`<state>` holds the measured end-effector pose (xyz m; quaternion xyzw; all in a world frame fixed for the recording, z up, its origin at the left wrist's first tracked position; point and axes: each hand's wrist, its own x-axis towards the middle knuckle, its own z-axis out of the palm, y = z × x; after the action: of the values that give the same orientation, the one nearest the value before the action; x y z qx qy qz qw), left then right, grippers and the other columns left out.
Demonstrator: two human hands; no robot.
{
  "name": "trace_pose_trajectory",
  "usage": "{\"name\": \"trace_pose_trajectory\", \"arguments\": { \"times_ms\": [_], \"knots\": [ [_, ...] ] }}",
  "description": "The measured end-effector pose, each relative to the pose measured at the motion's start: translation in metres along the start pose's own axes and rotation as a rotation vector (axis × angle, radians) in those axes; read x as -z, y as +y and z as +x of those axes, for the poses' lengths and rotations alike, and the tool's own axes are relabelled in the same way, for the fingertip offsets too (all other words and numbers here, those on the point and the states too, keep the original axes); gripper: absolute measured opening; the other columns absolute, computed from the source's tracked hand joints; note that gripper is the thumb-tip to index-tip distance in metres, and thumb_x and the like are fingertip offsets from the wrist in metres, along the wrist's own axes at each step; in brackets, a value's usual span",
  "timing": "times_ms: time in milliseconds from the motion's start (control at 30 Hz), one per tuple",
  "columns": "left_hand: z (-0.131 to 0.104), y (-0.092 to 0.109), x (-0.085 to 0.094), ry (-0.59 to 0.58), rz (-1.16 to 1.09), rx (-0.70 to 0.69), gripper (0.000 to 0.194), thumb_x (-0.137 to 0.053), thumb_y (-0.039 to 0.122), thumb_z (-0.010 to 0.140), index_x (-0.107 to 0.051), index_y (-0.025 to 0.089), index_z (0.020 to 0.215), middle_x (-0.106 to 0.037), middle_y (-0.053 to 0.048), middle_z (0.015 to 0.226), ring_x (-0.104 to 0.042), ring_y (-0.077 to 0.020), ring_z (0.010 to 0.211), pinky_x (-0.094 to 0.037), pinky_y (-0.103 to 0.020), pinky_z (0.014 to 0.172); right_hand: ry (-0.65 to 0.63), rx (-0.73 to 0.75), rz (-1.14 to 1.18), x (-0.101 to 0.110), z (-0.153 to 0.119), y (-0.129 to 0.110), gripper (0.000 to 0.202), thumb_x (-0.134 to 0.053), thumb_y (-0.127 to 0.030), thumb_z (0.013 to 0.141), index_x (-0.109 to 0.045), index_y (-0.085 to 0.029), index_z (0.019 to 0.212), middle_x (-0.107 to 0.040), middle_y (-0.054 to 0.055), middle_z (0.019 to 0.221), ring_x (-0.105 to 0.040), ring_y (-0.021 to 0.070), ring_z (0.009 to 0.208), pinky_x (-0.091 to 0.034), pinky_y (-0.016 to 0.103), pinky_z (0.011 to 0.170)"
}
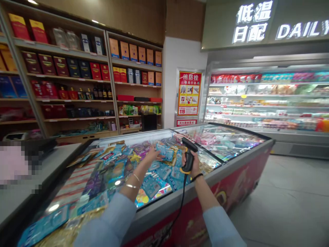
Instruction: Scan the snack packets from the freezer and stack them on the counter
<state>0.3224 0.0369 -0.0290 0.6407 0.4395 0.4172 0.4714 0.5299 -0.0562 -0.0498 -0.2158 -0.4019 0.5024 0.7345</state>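
My left hand (153, 153), with bracelets at the wrist, reaches over a heap of packets. Its fingers are spread at the edge of a blue packet (167, 154); a firm grip on it cannot be made out. In my right hand (195, 164) is a black and yellow barcode scanner (189, 160), held by its handle above the packets. Its cord (182, 202) hangs down across the front of the freezer. More blue packets (151, 187) lie around both hands, with purple packets (140, 150) and gold ones further off.
The heap lies on the glass top of a chest freezer (244, 175) with a red front. At the left stands a counter (55, 168). Shelves of boxed goods (74, 73) line the back wall. A lit refrigerated display (267, 103) stands at right, beyond the tiled floor (288, 195).
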Motion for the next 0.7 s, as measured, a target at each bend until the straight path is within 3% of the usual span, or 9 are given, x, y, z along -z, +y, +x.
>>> {"name": "trace_pose_trajectory", "arguments": {
  "times_ms": [67,167,267,400,467,533,600,700],
  "knots": [
    [0.003,-0.001,-0.021,0.010,-0.043,0.087,0.056,-0.054,0.016,0.085,-0.048,0.018,0.140,-0.072,-0.010,0.107,-0.073,-0.0174,0.071,-0.056,-0.027,0.063,0.086,0.063,0.011,0.022,-0.007,-0.006,0.034,-0.063,-0.054,0.068,-0.056,-0.024,0.081,-0.047,-0.007,0.048,-0.044,0.0130,0.036,-0.039,0.025,0.036],
    [0.004,-0.009,-0.033,0.065,0.001,0.127,0.050,-0.055,0.014,0.083,-0.056,0.013,0.133,-0.072,-0.014,0.115,-0.072,-0.0174,0.069,-0.052,-0.025,0.055,0.167,0.112,0.040,0.038,-0.015,-0.006,0.034,-0.063,-0.056,0.069,-0.055,-0.025,0.079,-0.046,-0.007,0.049,-0.046,0.0133,0.038,-0.042,0.026,0.039],
    [0.001,-0.013,-0.031,0.082,-0.002,0.103,0.044,-0.057,0.017,0.085,-0.062,0.013,0.128,-0.072,-0.014,0.118,-0.071,-0.0158,0.067,-0.049,-0.023,0.052,0.166,0.083,-0.015,0.037,-0.019,-0.004,0.034,-0.063,-0.057,0.068,-0.057,-0.025,0.078,-0.048,-0.006,0.049,-0.047,0.0140,0.039,-0.041,0.027,0.039],
    [-0.006,-0.005,-0.018,0.033,-0.030,0.060,0.036,-0.062,0.022,0.085,-0.068,0.013,0.120,-0.076,-0.010,0.102,-0.069,-0.0138,0.064,-0.051,-0.022,0.056,0.134,0.073,-0.071,0.036,-0.017,-0.003,0.035,-0.065,-0.056,0.067,-0.058,-0.024,0.079,-0.050,-0.005,0.049,-0.048,0.0128,0.040,-0.041,0.025,0.041],
    [-0.011,0.003,-0.002,0.025,-0.054,0.021,0.033,-0.064,0.024,0.084,-0.070,0.012,0.114,-0.076,-0.009,0.098,-0.069,-0.0138,0.064,-0.054,-0.024,0.061,0.145,0.082,-0.092,0.040,-0.016,-0.002,0.036,-0.064,-0.058,0.067,-0.058,-0.024,0.079,-0.050,-0.005,0.050,-0.049,0.0141,0.041,-0.042,0.026,0.041],
    [-0.020,0.011,0.027,0.006,-0.061,-0.039,0.030,-0.066,0.025,0.083,-0.071,0.012,0.110,-0.076,-0.010,0.096,-0.070,-0.0153,0.068,-0.056,-0.027,0.066,0.158,0.091,-0.119,0.044,-0.017,-0.002,0.036,-0.063,-0.059,0.068,-0.057,-0.025,0.078,-0.050,-0.004,0.052,-0.050,0.0147,0.042,-0.042,0.028,0.042],
    [-0.035,0.015,0.068,0.002,-0.020,-0.115,0.029,-0.069,0.027,0.082,-0.072,0.013,0.107,-0.076,-0.010,0.099,-0.071,-0.0171,0.076,-0.056,-0.029,0.072,0.179,0.103,-0.136,0.047,-0.022,-0.003,0.035,-0.062,-0.060,0.070,-0.058,-0.026,0.079,-0.050,-0.004,0.053,-0.050,0.0151,0.044,-0.042,0.029,0.042],
    [-0.063,0.010,0.144,0.073,0.124,-0.175,0.030,-0.071,0.028,0.078,-0.073,0.015,0.104,-0.076,-0.010,0.105,-0.070,-0.0195,0.087,-0.055,-0.029,0.075,0.232,0.141,-0.146,0.041,-0.033,-0.005,0.031,-0.064,-0.058,0.069,-0.060,-0.028,0.074,-0.051,-0.001,0.053,-0.049,0.0163,0.045,-0.041,0.032,0.043]
  ]
}}
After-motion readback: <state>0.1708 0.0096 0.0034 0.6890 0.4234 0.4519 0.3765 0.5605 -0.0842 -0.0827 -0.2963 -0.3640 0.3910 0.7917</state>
